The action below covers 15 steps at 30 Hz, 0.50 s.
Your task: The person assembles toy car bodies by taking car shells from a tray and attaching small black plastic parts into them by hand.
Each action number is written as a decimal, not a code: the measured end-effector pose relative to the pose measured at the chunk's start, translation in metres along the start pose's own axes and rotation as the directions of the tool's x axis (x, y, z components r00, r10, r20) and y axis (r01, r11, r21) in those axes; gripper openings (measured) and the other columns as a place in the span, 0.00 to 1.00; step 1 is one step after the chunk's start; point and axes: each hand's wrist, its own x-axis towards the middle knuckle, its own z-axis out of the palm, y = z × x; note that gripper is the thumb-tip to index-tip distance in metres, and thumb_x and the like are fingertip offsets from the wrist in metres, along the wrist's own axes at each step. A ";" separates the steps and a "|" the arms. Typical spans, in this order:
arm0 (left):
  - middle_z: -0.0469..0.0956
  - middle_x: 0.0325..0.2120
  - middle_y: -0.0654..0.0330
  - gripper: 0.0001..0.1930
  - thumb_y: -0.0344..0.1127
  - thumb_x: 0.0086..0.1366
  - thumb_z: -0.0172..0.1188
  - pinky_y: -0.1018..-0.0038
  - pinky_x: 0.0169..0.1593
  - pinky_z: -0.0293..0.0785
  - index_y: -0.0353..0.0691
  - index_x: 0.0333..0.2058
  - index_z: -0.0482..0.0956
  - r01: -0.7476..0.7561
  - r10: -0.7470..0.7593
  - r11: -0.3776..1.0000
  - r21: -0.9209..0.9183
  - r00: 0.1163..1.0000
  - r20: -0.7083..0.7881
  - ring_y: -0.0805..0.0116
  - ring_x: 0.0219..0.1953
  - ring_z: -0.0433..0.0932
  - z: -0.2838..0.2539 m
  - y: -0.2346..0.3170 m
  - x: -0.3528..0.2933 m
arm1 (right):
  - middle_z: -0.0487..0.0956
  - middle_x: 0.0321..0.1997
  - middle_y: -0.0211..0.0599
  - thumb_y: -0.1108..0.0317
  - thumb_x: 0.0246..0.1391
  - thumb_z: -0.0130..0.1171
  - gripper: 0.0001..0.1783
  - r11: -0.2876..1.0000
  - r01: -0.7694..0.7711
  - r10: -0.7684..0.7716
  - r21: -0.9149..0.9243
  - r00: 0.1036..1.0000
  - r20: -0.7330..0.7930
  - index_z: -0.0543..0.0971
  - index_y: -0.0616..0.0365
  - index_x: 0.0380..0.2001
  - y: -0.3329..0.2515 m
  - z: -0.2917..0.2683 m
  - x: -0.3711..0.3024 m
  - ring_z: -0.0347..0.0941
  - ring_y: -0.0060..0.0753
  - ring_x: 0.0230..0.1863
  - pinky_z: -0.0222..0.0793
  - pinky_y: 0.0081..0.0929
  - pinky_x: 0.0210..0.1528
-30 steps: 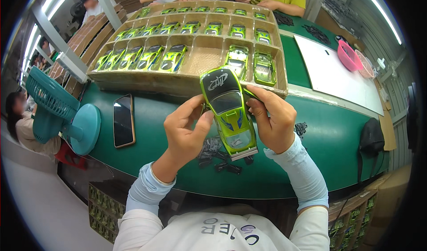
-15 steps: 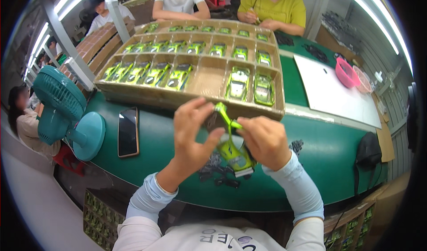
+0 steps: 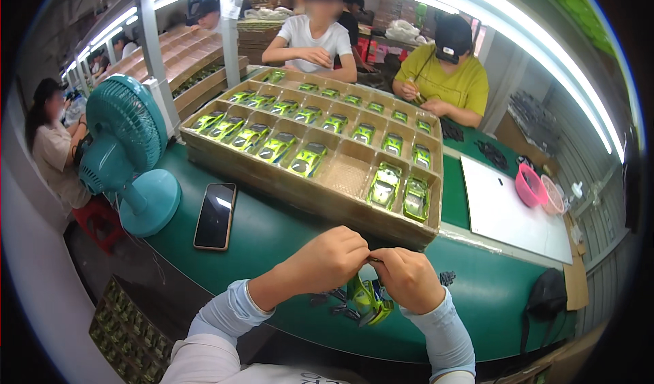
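A bright green toy car body (image 3: 368,301) hangs below my two hands, close above the table's near side. My right hand (image 3: 413,280) is closed, thumb and fingers pinching the car body's upper end. Against those fingertips my left hand (image 3: 335,260) is also closed in a pinch; the bit between its fingers is too hidden to name. Small black parts (image 3: 337,305) lie on the green table beneath and left of the car body. Just beyond my hands stands a cardboard tray (image 3: 300,188) divided into compartments, most of them holding similar green cars.
To the left are a phone (image 3: 216,217) and a teal fan (image 3: 139,197). At right lie a white board (image 3: 507,207), a pink basket (image 3: 530,185) and a black bag (image 3: 546,294). Two people (image 3: 446,77) sit across the table. Another tray of green pieces (image 3: 129,333) stands low at left.
My left hand has gone from spread fingers to a pinch beside my right fingertips. The car body has tipped and is now more covered by my hands. The view has shifted, showing more of the background.
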 end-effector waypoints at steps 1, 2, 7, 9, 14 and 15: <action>0.73 0.25 0.56 0.07 0.24 0.45 0.58 0.68 0.35 0.69 0.32 0.27 0.73 -0.019 0.019 0.999 -0.044 1.000 -0.006 0.58 0.29 0.72 0.001 0.000 0.000 | 0.72 0.19 0.36 0.73 0.43 0.55 0.06 1.000 -0.023 0.023 0.013 1.000 0.020 0.72 0.60 0.28 -0.001 -0.002 0.000 0.70 0.33 0.21 0.66 0.26 0.21; 0.73 0.25 0.56 0.07 0.23 0.45 0.58 0.68 0.36 0.69 0.33 0.26 0.73 -0.006 0.006 0.995 -0.103 1.000 -0.004 0.58 0.30 0.72 0.000 -0.001 -0.001 | 0.72 0.18 0.36 0.74 0.42 0.56 0.06 0.999 -0.034 0.034 0.022 0.999 0.029 0.72 0.60 0.28 -0.003 -0.003 0.000 0.70 0.33 0.21 0.66 0.26 0.21; 0.74 0.29 0.56 0.08 0.26 0.48 0.59 0.69 0.40 0.69 0.34 0.29 0.75 0.069 -0.080 0.979 -0.193 0.996 -0.050 0.58 0.36 0.73 0.005 -0.006 -0.008 | 0.75 0.23 0.43 0.77 0.41 0.58 0.07 0.992 -0.084 0.082 0.090 0.996 0.023 0.74 0.62 0.28 -0.009 -0.008 0.005 0.73 0.43 0.23 0.69 0.29 0.24; 0.74 0.35 0.55 0.10 0.29 0.50 0.60 0.70 0.46 0.67 0.35 0.33 0.75 0.090 -0.197 0.913 -0.397 0.951 -0.237 0.59 0.43 0.71 0.007 -0.007 -0.003 | 0.75 0.23 0.42 0.76 0.41 0.58 0.07 0.987 -0.147 0.153 0.065 0.983 -0.102 0.74 0.61 0.28 -0.009 -0.012 0.004 0.73 0.42 0.24 0.69 0.29 0.26; 0.72 0.35 0.60 0.16 0.44 0.65 0.45 0.77 0.39 0.69 0.37 0.43 0.66 0.410 -0.728 0.006 -0.912 0.627 0.278 0.73 0.37 0.72 0.024 -0.014 -0.006 | 0.75 0.23 0.41 0.76 0.44 0.58 0.06 0.919 -0.325 0.389 0.224 0.839 -0.380 0.74 0.62 0.29 0.003 0.001 -0.009 0.72 0.35 0.21 0.66 0.26 0.24; 0.73 0.28 0.61 0.16 0.45 0.65 0.44 0.78 0.32 0.70 0.37 0.38 0.69 0.381 -0.649 -0.218 -0.899 0.632 0.425 0.73 0.28 0.73 0.026 -0.013 -0.008 | 0.75 0.23 0.41 0.76 0.44 0.58 0.06 0.933 -0.300 0.358 0.199 0.831 -0.426 0.74 0.62 0.29 0.007 0.007 -0.008 0.72 0.34 0.21 0.66 0.25 0.24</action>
